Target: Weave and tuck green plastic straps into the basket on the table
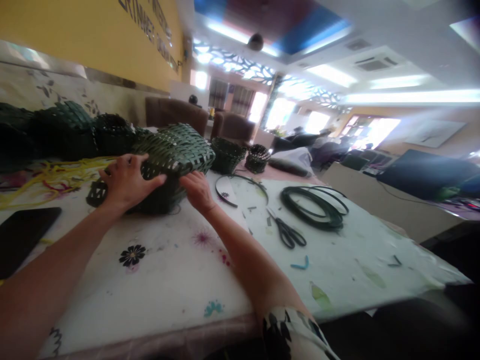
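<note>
Green woven basket [176,155] lies on the table [168,280]; left hand [125,182] grasps its side, right hand [197,192] presses against it, scissors [287,231] nearby.

Craft workshop in a large hall: worktop [157,285] with floral cover, woven green baskets [227,154], coiled strips [315,205], scissors [287,231], ceiling AC vents, sofas [176,114] behind.

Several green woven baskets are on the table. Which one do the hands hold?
The large green woven basket lying on its side at the near front. The left hand and right hand both grip it; the two small baskets behind stand upright, untouched.
</note>
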A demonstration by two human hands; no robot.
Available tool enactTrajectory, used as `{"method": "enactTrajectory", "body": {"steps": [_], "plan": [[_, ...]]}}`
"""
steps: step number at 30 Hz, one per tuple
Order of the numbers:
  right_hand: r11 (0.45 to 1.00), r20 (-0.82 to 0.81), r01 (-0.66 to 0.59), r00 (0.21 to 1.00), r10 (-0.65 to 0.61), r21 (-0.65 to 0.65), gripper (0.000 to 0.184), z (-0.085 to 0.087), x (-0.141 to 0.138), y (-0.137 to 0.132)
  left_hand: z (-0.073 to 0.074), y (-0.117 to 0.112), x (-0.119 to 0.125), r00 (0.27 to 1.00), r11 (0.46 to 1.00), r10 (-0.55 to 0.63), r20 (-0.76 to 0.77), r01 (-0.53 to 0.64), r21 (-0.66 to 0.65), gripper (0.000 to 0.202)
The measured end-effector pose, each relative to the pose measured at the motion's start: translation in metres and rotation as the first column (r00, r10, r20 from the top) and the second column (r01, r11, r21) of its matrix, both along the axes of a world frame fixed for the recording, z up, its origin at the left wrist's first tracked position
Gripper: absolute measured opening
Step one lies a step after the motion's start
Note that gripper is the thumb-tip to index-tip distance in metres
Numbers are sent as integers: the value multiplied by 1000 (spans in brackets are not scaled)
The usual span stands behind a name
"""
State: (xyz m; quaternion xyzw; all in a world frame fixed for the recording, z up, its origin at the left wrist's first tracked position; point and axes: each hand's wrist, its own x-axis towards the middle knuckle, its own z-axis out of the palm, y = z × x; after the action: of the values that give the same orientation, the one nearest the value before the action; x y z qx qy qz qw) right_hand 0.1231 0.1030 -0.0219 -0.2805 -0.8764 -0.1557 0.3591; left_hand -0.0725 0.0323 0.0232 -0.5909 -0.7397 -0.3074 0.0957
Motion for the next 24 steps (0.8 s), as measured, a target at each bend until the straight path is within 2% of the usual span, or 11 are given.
{"method": "enactTrajectory", "body": {"steps": [3,6,8,10,11,13,16,18,21,24], "plan": [[1000,-8,-7,1000,7,14,27,0,2,0,1,0,0,1000,1000,-12,-2,12,-4,81],[976,-226,-98,973,53,-193,24,-5,-3,-2,1,1,-1,1000,1000,-11,9,11,-5,81],[895,-434,-260,897,85,-361,22,-10,-8,-4,1,2,-1,1000,1000,-5,21,5,7,81],[793,-590,-417,802,91,-444,19,-10,-10,-7,0,2,-1,1000,1000,-5,26,4,30,80],[758,-634,-465,768,88,-458,17,-9,-10,-8,-1,2,-2,1000,999,-4,27,3,39,80],[735,-663,-497,744,88,-461,14,-3,-7,-11,-2,2,-2,1000,999,-3,25,2,47,81],[786,-648,-462,754,105,-410,12,5,-1,-11,-2,2,-2,1000,999,-7,20,6,31,81],[795,-660,-457,745,96,-400,12,6,-2,-8,-1,2,-2,1000,1000,-11,18,11,22,81],[726,-714,-514,699,46,-457,16,0,-8,-1,1,2,-2,1000,1000,-4,22,5,-1,83],[663,-766,-597,640,55,-451,22,-10,-14,5,3,2,-1,1000,1000,-1,28,2,-28,84]]}}
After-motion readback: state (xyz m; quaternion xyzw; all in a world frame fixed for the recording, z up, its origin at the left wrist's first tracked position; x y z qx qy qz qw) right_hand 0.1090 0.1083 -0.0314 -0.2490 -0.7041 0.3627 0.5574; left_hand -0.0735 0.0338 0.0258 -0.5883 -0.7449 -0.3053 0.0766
